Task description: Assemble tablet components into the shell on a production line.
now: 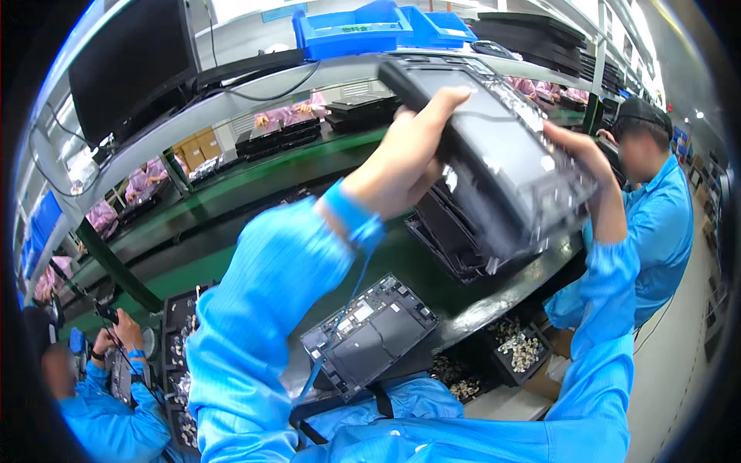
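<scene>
Up in front of me, my left hand (409,154) and my right hand (593,158) grip an opened tablet (502,147) by its opposite long sides. Its grey battery and inner parts face up, and its lower end is smeared by motion. The left thumb lies over the near edge; the fingers beneath are partly hidden. A second opened tablet (370,336), with dark battery panels and a circuit board, lies tilted on the work surface by my lap. A blue strap (347,212) with a cord circles my left wrist.
Black trays (451,239) sit on the green bench beneath the held tablet. Bins of small pale parts (521,347) stand at the lower right, more trays (181,339) at left. Co-workers in blue (656,224) flank me. Overhead, a shelf carries blue bins (351,35) and a monitor (131,65).
</scene>
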Available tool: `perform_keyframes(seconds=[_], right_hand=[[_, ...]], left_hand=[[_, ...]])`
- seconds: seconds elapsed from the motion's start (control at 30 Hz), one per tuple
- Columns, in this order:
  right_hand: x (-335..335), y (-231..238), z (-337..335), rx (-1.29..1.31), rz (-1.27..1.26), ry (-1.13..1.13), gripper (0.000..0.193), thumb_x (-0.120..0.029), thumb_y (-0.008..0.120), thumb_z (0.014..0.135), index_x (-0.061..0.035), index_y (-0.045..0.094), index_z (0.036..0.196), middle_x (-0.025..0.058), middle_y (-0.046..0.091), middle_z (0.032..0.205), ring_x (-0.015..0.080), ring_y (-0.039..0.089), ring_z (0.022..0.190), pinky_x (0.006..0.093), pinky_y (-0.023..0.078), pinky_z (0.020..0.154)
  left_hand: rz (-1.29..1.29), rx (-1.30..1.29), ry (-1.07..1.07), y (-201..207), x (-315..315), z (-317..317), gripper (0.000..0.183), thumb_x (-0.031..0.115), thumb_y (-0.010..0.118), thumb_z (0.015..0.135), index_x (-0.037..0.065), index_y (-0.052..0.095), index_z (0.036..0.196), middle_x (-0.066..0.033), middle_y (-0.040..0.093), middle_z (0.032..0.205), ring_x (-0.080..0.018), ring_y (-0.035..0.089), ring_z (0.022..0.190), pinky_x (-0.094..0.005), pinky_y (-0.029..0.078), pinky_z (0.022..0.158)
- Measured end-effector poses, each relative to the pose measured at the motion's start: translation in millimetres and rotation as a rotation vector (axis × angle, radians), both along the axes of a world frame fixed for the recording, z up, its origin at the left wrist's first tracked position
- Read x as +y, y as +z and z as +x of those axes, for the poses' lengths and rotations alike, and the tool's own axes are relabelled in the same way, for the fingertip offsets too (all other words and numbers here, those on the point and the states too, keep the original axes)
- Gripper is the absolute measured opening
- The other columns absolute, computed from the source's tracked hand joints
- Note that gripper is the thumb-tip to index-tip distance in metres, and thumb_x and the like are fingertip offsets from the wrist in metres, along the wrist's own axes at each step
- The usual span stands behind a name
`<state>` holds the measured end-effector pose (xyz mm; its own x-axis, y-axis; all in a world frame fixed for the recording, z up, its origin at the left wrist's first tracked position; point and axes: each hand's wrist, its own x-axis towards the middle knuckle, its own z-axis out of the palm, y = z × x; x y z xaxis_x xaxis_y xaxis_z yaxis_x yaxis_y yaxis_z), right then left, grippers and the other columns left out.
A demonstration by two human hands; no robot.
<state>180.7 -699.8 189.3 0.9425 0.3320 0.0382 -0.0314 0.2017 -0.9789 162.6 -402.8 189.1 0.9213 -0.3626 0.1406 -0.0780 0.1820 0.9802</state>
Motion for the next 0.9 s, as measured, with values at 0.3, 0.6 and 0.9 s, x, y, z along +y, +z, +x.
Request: perform_keyframes(seconds=[0.3, 0.6, 0.9], right_hand=[[-43, -6, 151, 0.041, -0.120, -0.021, 0.061, -0.017, 0.072, 0.092, -0.0031, 0.049, 0.146, 0.0101, 0.071, 0.114, 0.0141, 0.073, 0.082, 0.0291, 0.061, 0.072], [-25, 6, 166, -0.495, -1.032, -0.298, 0.058, -0.050, 0.062, 0.097, 0.0015, 0.069, 0.124, 0.0050, 0.072, 0.111, 0.0108, 0.065, 0.099, 0.0237, 0.048, 0.090], [-28, -5, 181, -0.624, -1.284, -0.264, 0.076, -0.060, 0.045, 0.102, -0.0032, 0.043, 0.153, 0.0148, 0.039, 0.160, 0.0258, 0.031, 0.150, 0.0328, 0.021, 0.123]], left_hand=[[0.444, -0.320, 0.364, -53, -54, 149, 0.120, 0.070, 0.048, 0.092, -0.022, -0.001, 0.150, -0.0398, 0.007, 0.161, -0.0467, 0.004, 0.154, -0.0445, 0.010, 0.126], [0.215, -0.286, 0.492, -71, -74, 161, 0.110, 0.053, 0.053, 0.090, -0.006, -0.010, 0.157, -0.0343, -0.004, 0.164, -0.0526, -0.007, 0.152, -0.0511, -0.001, 0.125], [0.109, -0.261, 0.547, -84, -88, 158, 0.108, 0.062, 0.052, 0.090, 0.002, -0.004, 0.161, -0.0316, 0.002, 0.166, -0.0544, -0.005, 0.151, -0.0515, 0.001, 0.125]])
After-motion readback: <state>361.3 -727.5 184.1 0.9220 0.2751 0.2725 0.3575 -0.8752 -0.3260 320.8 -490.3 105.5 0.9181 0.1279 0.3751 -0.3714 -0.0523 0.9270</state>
